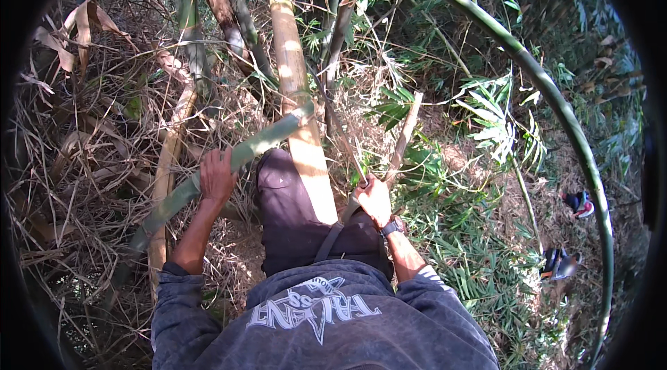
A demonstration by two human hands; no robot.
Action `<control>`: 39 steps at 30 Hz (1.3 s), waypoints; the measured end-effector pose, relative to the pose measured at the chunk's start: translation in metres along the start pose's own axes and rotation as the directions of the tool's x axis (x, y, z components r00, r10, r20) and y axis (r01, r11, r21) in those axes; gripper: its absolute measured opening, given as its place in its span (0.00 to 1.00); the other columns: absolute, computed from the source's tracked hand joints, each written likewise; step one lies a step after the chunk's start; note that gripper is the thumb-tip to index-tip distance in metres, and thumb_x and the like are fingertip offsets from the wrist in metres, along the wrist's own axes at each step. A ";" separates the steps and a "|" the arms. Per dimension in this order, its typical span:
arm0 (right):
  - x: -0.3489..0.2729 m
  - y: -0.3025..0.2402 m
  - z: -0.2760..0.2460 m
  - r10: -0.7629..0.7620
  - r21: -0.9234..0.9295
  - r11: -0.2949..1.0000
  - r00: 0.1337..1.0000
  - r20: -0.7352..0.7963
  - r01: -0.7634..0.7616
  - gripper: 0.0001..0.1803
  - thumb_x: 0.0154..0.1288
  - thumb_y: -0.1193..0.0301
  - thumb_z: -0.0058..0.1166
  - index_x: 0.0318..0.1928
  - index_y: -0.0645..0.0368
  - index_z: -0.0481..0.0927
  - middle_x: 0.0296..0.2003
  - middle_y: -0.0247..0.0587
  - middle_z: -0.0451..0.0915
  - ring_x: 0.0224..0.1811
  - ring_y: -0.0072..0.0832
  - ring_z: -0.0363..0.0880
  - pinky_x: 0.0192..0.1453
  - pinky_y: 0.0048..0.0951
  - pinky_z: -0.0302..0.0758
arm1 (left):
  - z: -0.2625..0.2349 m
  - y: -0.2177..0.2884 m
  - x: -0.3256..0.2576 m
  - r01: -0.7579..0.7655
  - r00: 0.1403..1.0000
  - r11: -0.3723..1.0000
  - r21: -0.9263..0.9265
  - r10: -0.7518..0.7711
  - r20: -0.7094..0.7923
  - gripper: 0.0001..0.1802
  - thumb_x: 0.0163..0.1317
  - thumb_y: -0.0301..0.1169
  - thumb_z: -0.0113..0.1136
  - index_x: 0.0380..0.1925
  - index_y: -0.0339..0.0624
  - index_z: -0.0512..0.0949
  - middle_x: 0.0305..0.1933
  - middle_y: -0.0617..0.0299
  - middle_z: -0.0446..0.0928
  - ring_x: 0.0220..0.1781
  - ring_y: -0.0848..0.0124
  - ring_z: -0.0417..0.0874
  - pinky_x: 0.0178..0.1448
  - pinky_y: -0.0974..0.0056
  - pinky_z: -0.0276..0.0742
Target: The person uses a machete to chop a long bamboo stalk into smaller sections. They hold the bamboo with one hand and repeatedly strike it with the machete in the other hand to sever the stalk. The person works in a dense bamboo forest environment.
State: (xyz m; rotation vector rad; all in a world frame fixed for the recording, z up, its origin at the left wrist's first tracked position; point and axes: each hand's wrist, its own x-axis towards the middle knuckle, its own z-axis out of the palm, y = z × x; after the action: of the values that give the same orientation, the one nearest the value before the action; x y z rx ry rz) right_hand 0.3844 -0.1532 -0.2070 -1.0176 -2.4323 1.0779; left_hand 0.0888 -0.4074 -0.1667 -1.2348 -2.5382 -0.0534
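My left hand [218, 174] is wrapped round a green bamboo pole [267, 139], which slants from the lower left up to its cut end near the middle. That end lies across a thick yellowish bamboo stem [289, 57] running up from between my legs. My right hand [374, 200], with a watch on its wrist, is closed round the handle of what looks like a machete [345, 139]. Its long, thin blade is seen nearly edge-on and points up and left, apart from the green pole's end. My fingers hide most of the handle.
A cut bamboo stump [404, 135] rises beside my right hand. Dry, tangled twigs [83, 182] fill the left. A long green bamboo stem [556, 99] arches down the right side. Two people [579, 204] are farther off at the right. A dark strap [329, 239] crosses my lap.
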 end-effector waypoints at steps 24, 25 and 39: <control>0.042 -0.057 0.007 -0.042 0.193 0.978 0.980 -0.195 0.081 0.07 0.57 0.73 0.57 0.34 0.60 0.73 0.19 0.41 0.76 0.21 0.36 0.79 0.26 0.32 0.73 | -0.008 -0.003 0.005 -0.043 0.875 0.990 -0.134 0.102 0.472 0.26 0.46 0.32 0.70 0.43 0.46 0.67 0.35 0.54 0.77 0.38 0.54 0.83 0.38 0.53 0.81; 0.032 -0.011 0.024 -0.039 0.067 0.997 0.994 -0.101 0.046 0.10 0.56 0.69 0.57 0.32 0.61 0.72 0.20 0.45 0.76 0.21 0.34 0.77 0.28 0.32 0.73 | -0.007 -0.003 0.007 -0.066 0.887 0.987 -0.149 0.127 0.444 0.26 0.45 0.32 0.70 0.43 0.46 0.67 0.35 0.55 0.77 0.37 0.54 0.83 0.37 0.53 0.81; 0.064 -0.102 -0.025 0.024 0.413 0.909 0.984 -0.178 0.053 0.06 0.55 0.72 0.55 0.29 0.61 0.73 0.20 0.49 0.78 0.21 0.41 0.79 0.27 0.36 0.74 | -0.001 0.002 -0.008 -0.139 0.961 0.986 -0.093 0.157 0.228 0.25 0.44 0.30 0.70 0.41 0.46 0.68 0.33 0.58 0.72 0.36 0.57 0.80 0.36 0.55 0.79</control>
State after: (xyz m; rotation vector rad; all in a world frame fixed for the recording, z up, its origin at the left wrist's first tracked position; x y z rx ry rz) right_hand 0.3020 -0.1423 -0.1158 -0.9047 -1.9463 1.3591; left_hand 0.0952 -0.4126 -0.1688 -1.5409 -2.6525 0.0319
